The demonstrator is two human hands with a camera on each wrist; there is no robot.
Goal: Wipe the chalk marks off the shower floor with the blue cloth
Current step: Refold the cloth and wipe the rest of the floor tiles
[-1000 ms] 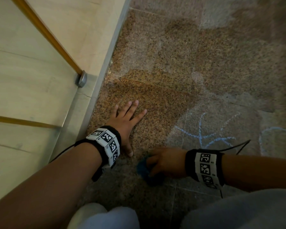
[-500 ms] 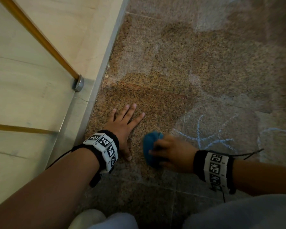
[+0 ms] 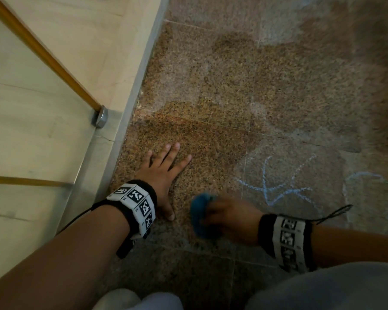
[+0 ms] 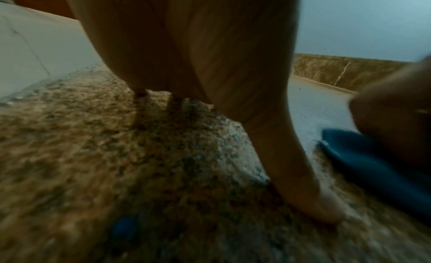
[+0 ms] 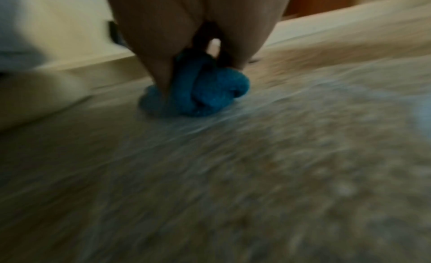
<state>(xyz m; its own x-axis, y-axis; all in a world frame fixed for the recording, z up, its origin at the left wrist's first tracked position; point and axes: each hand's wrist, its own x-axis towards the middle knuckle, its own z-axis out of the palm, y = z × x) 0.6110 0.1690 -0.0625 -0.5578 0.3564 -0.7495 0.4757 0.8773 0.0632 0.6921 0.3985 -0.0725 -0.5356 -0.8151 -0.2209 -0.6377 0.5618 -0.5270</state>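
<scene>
Wiping looks partly done: right hand [image 3: 231, 220] grips the bunched blue cloth [image 3: 201, 212] on the speckled brown stone shower floor [image 3: 267, 90], left hand [image 3: 164, 173] lies flat with fingers spread, and the pale blue star-shaped chalk marks [image 3: 278, 186] remain.

Head view looks down; wrist views skim the floor [image 3: 211, 90], sharing the blue cloth [image 5: 205, 90]

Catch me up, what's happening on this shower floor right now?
A person is wiping a speckled stone floor. The right hand grips a bunched blue cloth pressed to the tile, blurred in the picture. The left hand lies flat on the floor beside it, fingers spread. A blue chalk star and another chalk outline to its right are not yet wiped.
</scene>
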